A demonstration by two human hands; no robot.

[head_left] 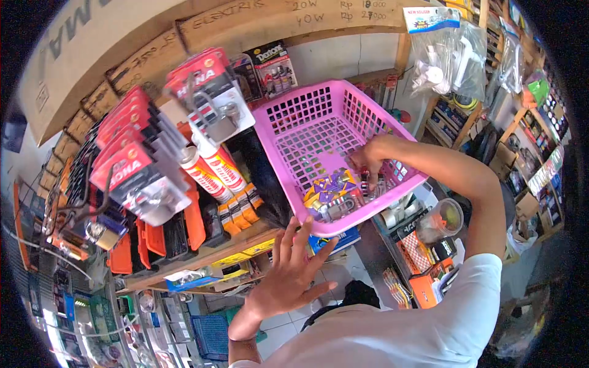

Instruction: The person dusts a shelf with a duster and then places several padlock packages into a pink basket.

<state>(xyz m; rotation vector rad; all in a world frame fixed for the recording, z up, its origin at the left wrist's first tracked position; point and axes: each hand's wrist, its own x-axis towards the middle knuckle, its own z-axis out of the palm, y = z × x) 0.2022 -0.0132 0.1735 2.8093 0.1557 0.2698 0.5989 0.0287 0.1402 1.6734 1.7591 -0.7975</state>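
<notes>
A pink plastic basket [288, 178] with lattice walls stands tilted in front of me. In its near end lie purple-and-yellow packets [331, 187] and small clear-wrapped items [345, 207]. My right hand [370, 158] reaches over the right rim into the basket, its fingers curled down at the small packaged items; what they grip is hidden. Outside the near left corner, my left hand [288, 264] has its fingers spread, with the fingertips at or close to the rim. It holds nothing.
Carded padlocks [144, 184] hang at the left, beside red-and-white tubes [211, 168] and orange-handled tools [153, 236]. A clear plastic tub [440, 221] and orange boxes [426, 285] sit right of the basket. Bagged white fittings [432, 64] hang at upper right.
</notes>
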